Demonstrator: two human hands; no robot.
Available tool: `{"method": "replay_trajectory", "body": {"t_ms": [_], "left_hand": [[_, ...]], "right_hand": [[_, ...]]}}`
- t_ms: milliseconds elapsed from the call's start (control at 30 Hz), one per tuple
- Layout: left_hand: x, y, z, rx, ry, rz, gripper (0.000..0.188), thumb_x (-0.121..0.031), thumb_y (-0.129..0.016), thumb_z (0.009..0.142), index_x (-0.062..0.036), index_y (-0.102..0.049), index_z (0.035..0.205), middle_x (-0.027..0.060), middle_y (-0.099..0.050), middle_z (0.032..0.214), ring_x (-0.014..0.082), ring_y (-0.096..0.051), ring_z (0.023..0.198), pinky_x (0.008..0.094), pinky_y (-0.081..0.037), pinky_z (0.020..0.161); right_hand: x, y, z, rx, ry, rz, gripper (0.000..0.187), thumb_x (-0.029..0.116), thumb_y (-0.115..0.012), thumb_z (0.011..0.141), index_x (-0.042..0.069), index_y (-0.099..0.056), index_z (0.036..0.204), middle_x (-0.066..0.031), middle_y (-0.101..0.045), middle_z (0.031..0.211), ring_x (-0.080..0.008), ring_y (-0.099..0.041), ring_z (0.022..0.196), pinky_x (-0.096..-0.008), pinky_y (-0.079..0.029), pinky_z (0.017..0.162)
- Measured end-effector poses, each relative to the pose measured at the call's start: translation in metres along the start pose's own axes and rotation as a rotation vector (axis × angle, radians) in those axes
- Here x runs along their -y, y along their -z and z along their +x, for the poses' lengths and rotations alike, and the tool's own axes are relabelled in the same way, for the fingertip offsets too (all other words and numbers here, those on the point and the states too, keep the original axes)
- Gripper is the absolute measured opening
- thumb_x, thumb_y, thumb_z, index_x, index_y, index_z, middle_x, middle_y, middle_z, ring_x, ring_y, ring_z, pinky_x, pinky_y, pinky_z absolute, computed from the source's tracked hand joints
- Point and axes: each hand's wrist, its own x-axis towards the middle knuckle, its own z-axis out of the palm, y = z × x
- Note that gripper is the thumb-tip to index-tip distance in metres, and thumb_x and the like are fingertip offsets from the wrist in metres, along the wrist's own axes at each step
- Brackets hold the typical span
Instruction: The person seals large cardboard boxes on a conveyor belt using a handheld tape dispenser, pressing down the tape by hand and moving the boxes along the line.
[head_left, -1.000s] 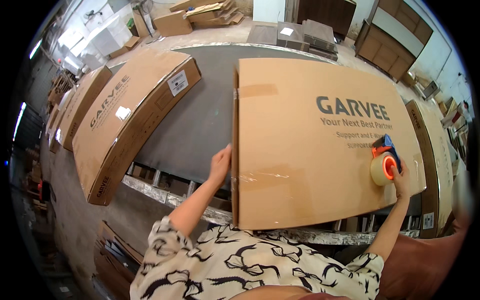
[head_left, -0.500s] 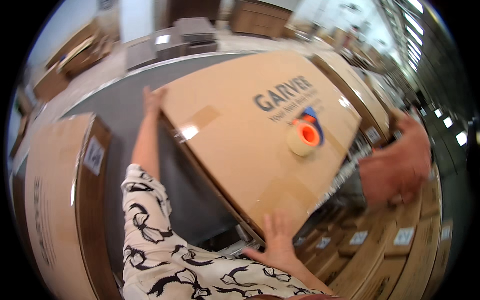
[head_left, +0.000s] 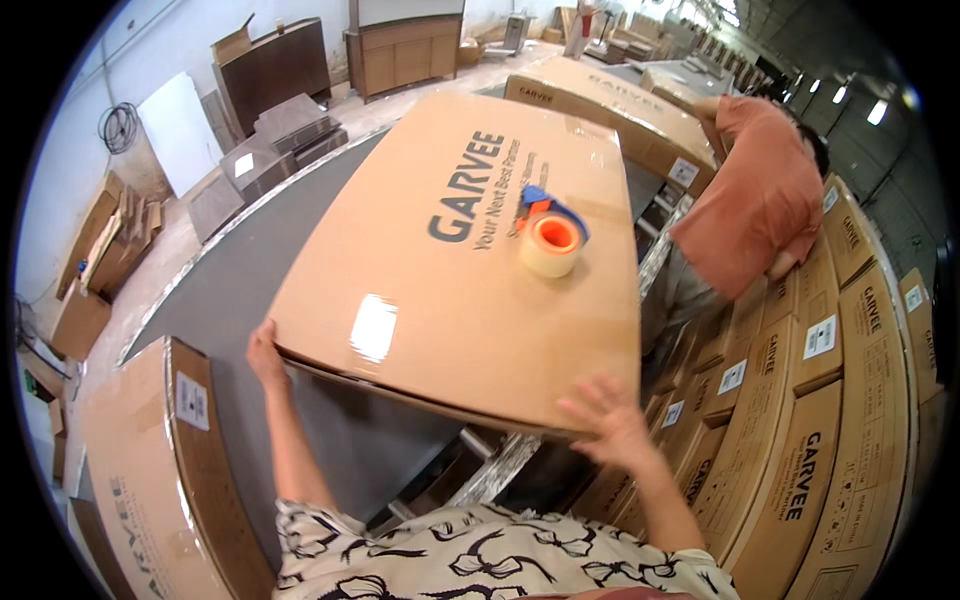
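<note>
A large flat cardboard box [head_left: 440, 330] with dark print lies at an angle in front of me on a grey work surface [head_left: 225, 300]. My left hand [head_left: 268, 357] grips its near left corner, the fingers partly hidden at the edge. On the near right part of the box lies my right hand [head_left: 612, 425], its fingers spread flat on the top and holding nothing. A tape dispenser [head_left: 550, 243] with a blue and orange frame and a pale tape roll rests on the box. Strips of brown tape cross the top.
Another carton [head_left: 140, 470] stands at the left. To the right are rows of stacked cartons [head_left: 790, 400]. A co-worker in an orange shirt [head_left: 750, 190] bends beside a farther carton [head_left: 620, 110]. Dark panels [head_left: 295, 120] and a cabinet [head_left: 405, 60] stand at the back.
The box has swung round, bringing its left corner nearer to me, with the tape dispenser riding on it. My left hand has come nearer with that corner. The co-worker has shifted.
</note>
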Motion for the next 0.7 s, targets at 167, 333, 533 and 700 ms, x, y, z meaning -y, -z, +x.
{"method": "replay_trajectory", "body": {"t_ms": [167, 333, 533, 700], "left_hand": [[-0.059, 0.034, -0.204, 0.048, -0.111, 0.33, 0.02, -0.019, -0.059, 0.09, 0.0009, -0.062, 0.091, 0.0062, -0.06, 0.085, 0.0154, -0.054, 0.08, 0.0296, -0.044, 0.076], [-0.122, 0.001, -0.289, 0.377, -0.75, 0.603, 0.075, -0.035, -0.08, 0.072, -0.0024, -0.044, 0.129, 0.0208, -0.044, 0.133, 0.0365, -0.043, 0.121, 0.0461, -0.036, 0.099], [-0.141, -0.126, -0.366, 1.223, -1.296, 0.858, 0.093, -0.05, -0.071, 0.07, -0.0018, -0.034, 0.141, 0.0211, -0.029, 0.148, 0.0386, -0.023, 0.138, 0.0527, -0.016, 0.113], [-0.12, -0.167, -0.379, 1.083, -1.473, 0.847, 0.076, -0.044, -0.059, 0.082, -0.0004, -0.035, 0.139, 0.0228, -0.035, 0.144, 0.0383, -0.03, 0.136, 0.0519, -0.022, 0.111]], "right_hand": [[-0.081, 0.035, -0.047, 0.137, -0.581, -0.132, 0.108, -0.006, -0.077, 0.048, 0.031, -0.039, 0.142, -0.0073, -0.022, 0.153, -0.0325, -0.016, 0.141, -0.044, -0.02, 0.116], [-0.141, 0.034, -0.07, 0.111, -0.495, -0.168, 0.106, -0.017, -0.066, 0.051, 0.028, -0.037, 0.143, -0.0098, -0.023, 0.152, -0.0348, -0.019, 0.14, -0.0416, -0.024, 0.114], [-0.151, 0.036, -0.064, 0.129, -0.486, -0.135, 0.111, -0.012, -0.075, 0.048, 0.03, -0.035, 0.143, -0.0089, -0.023, 0.153, -0.0334, -0.023, 0.138, -0.0383, -0.03, 0.113], [-0.157, 0.115, -0.012, 0.487, -0.557, 0.135, 0.08, 0.005, -0.078, 0.058, 0.019, -0.052, 0.132, -0.0131, -0.044, 0.141, -0.0314, -0.041, 0.128, -0.0352, -0.034, 0.107]]}}
